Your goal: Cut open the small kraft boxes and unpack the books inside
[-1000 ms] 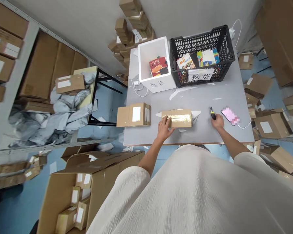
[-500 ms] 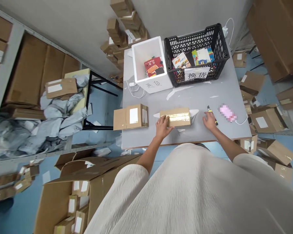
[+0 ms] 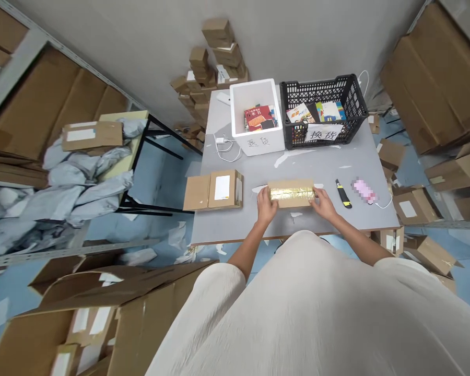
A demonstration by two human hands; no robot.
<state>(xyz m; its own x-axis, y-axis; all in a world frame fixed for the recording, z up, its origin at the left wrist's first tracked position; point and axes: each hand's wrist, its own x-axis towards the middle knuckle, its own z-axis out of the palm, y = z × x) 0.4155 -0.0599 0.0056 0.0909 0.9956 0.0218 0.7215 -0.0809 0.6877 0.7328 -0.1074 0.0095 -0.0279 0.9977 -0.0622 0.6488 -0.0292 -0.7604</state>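
A small cardboard box (image 3: 292,194) with shiny tape along its top is at the front middle of the grey table (image 3: 227,224). My left hand (image 3: 265,206) grips its left end. At the opposite end, my right hand (image 3: 323,203) has its fingers closed on the box. To the right lies a black and yellow utility knife (image 3: 343,194), apart from my hand. Beyond it is a pink, blurred-out phone (image 3: 364,191) on a white cable. An opened cardboard box (image 3: 222,189) with a white label sits on the left.
A white foam box (image 3: 258,141) and a black plastic crate (image 3: 325,133), both holding books, stand at the table's back. Grey parcels (image 3: 97,183) pile up on the left. A large open carton (image 3: 141,313) stands at lower left, with boxes inside.
My right hand has let go of the utility knife, leaving it on the table, and moved left to the box. My left hand has shifted to the box's left end. The view has turned slightly.
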